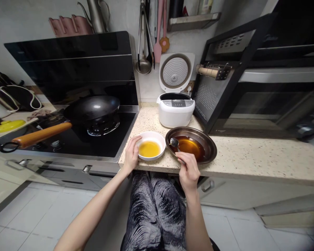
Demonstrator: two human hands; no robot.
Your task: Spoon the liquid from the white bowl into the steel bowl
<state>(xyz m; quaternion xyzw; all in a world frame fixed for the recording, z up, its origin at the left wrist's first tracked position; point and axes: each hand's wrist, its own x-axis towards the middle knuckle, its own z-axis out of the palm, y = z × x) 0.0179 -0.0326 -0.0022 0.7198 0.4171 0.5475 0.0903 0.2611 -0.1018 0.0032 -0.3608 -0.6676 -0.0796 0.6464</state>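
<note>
A white bowl with yellow liquid in its bottom stands on the speckled counter. My left hand grips its left side, fingers on the rim. Just to the right is a dark metal bowl holding amber-brown liquid. My right hand is closed around the handle of a metal spoon. The spoon's head is over the left part of the metal bowl; whether it touches the liquid I cannot tell.
Behind the bowls stands a white rice cooker, lid up. On the left, a black wok with a wooden handle sits on the stove. A black rack with an oven rises at the right. Tongs and other utensils hang on the wall.
</note>
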